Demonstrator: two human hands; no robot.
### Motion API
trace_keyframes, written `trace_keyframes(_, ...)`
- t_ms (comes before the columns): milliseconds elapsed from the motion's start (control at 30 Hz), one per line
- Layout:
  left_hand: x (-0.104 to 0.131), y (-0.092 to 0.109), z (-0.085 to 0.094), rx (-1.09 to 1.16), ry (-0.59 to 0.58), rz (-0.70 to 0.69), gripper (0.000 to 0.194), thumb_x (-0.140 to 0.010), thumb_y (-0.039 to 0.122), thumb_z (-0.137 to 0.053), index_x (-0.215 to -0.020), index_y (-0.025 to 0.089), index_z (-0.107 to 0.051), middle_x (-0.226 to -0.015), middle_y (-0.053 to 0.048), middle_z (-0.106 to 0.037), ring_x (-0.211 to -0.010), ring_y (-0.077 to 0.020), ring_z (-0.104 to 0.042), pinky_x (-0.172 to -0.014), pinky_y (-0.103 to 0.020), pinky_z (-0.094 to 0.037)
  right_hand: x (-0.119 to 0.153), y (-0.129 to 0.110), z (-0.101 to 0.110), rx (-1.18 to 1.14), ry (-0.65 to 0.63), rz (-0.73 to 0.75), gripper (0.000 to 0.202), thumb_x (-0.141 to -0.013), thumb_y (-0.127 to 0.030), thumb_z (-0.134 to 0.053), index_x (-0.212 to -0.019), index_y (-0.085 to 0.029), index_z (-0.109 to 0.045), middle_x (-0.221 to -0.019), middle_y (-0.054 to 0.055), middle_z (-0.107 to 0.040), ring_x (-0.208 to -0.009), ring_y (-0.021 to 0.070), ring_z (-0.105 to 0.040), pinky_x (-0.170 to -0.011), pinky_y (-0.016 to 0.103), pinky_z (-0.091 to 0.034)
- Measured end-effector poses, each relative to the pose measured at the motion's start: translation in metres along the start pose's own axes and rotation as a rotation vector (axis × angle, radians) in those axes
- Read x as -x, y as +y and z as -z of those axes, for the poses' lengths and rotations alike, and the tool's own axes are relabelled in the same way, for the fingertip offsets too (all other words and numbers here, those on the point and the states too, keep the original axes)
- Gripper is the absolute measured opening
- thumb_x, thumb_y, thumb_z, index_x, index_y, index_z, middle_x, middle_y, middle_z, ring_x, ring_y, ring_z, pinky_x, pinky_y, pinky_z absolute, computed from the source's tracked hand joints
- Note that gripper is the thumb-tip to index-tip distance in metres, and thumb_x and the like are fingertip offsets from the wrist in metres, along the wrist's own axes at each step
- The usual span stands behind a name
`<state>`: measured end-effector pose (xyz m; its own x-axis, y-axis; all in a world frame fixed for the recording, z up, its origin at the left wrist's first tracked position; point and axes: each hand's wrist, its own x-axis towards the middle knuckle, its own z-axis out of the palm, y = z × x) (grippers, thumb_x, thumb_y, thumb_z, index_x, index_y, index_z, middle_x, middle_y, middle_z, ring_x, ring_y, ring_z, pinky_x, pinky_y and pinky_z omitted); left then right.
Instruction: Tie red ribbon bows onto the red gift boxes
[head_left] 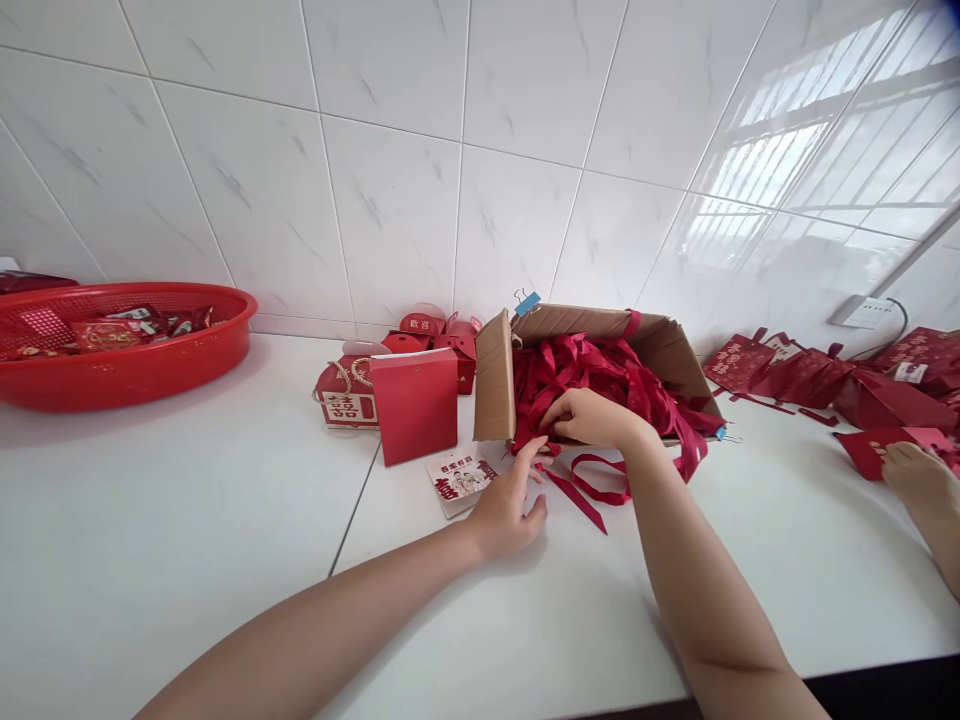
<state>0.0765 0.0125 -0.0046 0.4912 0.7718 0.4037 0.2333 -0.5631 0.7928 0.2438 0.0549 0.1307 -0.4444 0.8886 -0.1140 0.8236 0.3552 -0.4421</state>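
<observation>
A cardboard box (493, 385) full of loose dark red ribbons (600, 362) stands against the tiled wall. My right hand (589, 415) reaches in over the box's front edge, its fingers bent and pinched together on a ribbon among the heap. At the front left corner of the box is my left hand (510, 505), thumb and fingers apart, its fingertips by a bit of red ribbon at the edge. Beside that hand a stack of printed white cards (463, 478) lies on the table. A loop and a tail of ribbon (589, 508) hang out in front.
Left of the box stand a plain red box (416, 405), a small red gift box with a cord handle (346, 392) and more red boxes. A red plastic basket (127, 375) holds wrapped packets. At right, another person's hand (919, 480) touches a red packet beside several red bags (806, 375).
</observation>
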Motion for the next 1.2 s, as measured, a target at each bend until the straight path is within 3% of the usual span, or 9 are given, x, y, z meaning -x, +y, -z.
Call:
trace_keyframes(100, 0.0, -0.002, -0.001, -0.004, 0.0, -0.009, 0.075, -0.077, 0.01, -0.049, -0.141, 0.027, -0.015, -0.128, -0.009, -0.054, -0.101, -0.0175, -0.057, -0.072, -0.029, -0.047, -0.002, 0.006, -0.002, 0.114, 0.034, -0.153, 0.017, -0.073, -0.019, -0.054, -0.058, -0.019, -0.062, -0.062, 0.003, -0.063, -0.055, 0.0145, -0.053, -0.051, 0.026, -0.037)
trace_keyframes(167, 0.0, -0.003, -0.002, -0.01, 0.004, -0.01, 0.077, -0.075, 0.009, -0.05, -0.141, 0.027, -0.014, -0.127, -0.008, -0.054, -0.1, -0.0174, -0.057, -0.072, -0.029, -0.046, -0.001, 0.009, -0.002, 0.19, 0.052, -0.266, 0.03, -0.076, -0.035, -0.058, -0.051, -0.019, -0.054, -0.055, 0.003, -0.057, -0.048, 0.0146, -0.048, -0.046, 0.028, -0.032)
trace_keyframes(300, 0.001, -0.002, -0.003, -0.009, 0.004, -0.005, 0.08, -0.073, 0.008, -0.051, -0.142, 0.027, -0.014, -0.127, -0.008, -0.055, -0.1, -0.0176, -0.058, -0.069, -0.027, -0.046, -0.008, 0.009, -0.007, 0.335, 0.327, -0.427, 0.041, -0.079, -0.052, -0.055, -0.055, -0.018, -0.056, -0.065, 0.01, -0.061, -0.057, 0.0202, -0.056, -0.048, 0.03, -0.034)
trace_keyframes(367, 0.002, 0.0, -0.003, -0.013, -0.005, 0.002, 0.08, -0.073, 0.008, -0.051, -0.142, 0.027, -0.014, -0.127, -0.008, -0.055, -0.101, -0.0178, -0.058, -0.069, -0.027, -0.046, -0.015, 0.006, -0.012, 0.328, 0.392, -0.392, 0.031, -0.078, -0.045, -0.059, -0.063, -0.018, -0.062, -0.072, 0.01, -0.065, -0.066, 0.0214, -0.06, -0.052, 0.029, -0.036)
trace_keyframes(467, 0.003, 0.001, -0.004, -0.026, -0.008, 0.01, 0.081, -0.072, 0.008, -0.051, -0.142, 0.027, -0.014, -0.127, -0.007, -0.055, -0.102, -0.0184, -0.058, -0.071, -0.028, -0.046, -0.023, 0.002, -0.022, 0.248, 0.271, -0.307, 0.014, -0.075, -0.027, -0.057, -0.067, -0.019, -0.066, -0.069, 0.007, -0.066, -0.065, 0.0188, -0.061, -0.054, 0.027, -0.037)
trace_keyframes(700, 0.003, -0.001, -0.004, -0.032, -0.011, -0.008, 0.081, -0.072, 0.008, -0.05, -0.142, 0.026, -0.013, -0.126, -0.008, -0.056, -0.101, -0.0187, -0.059, -0.071, -0.028, -0.047, -0.028, 0.001, -0.029, 0.279, 0.213, -0.354, 0.016, -0.069, -0.016, -0.051, -0.06, -0.017, -0.064, -0.068, 0.01, -0.066, -0.058, 0.019, -0.058, -0.049, 0.028, -0.033)
trace_keyframes(833, 0.002, -0.002, -0.004, -0.015, -0.001, -0.024, 0.083, -0.071, 0.005, -0.05, -0.142, 0.027, -0.015, -0.127, -0.009, -0.055, -0.102, -0.0182, -0.058, -0.074, -0.029, -0.046, -0.02, 0.003, -0.018, 0.14, 0.279, -0.295, 0.018, -0.073, -0.018, -0.052, -0.057, -0.017, -0.062, -0.061, 0.006, -0.064, -0.056, 0.0165, -0.054, -0.05, 0.027, -0.034)
trace_keyframes(1000, 0.0, -0.002, -0.002, 0.025, -0.003, 0.0, 0.081, -0.071, 0.004, -0.049, -0.142, 0.027, -0.017, -0.126, -0.009, -0.055, -0.101, -0.0177, -0.058, -0.073, -0.029, -0.046, 0.006, 0.01, 0.009, -0.15, 0.47, -0.237, 0.023, -0.077, -0.037, -0.058, -0.07, -0.017, -0.068, -0.059, 0.001, -0.059, -0.053, 0.0125, -0.046, -0.052, 0.026, -0.035)
trace_keyframes(1200, -0.006, 0.002, 0.004, 0.08, 0.027, -0.016, 0.075, -0.072, 0.004, -0.047, -0.14, 0.024, -0.023, -0.121, -0.01, -0.057, -0.111, -0.0202, -0.055, -0.079, -0.032, -0.046, 0.028, 0.018, 0.031, -0.682, 0.622, -0.052, 0.03, -0.072, -0.047, -0.066, -0.078, -0.017, -0.062, -0.056, -0.004, -0.044, -0.049, 0.008, -0.036, -0.046, 0.023, -0.029)
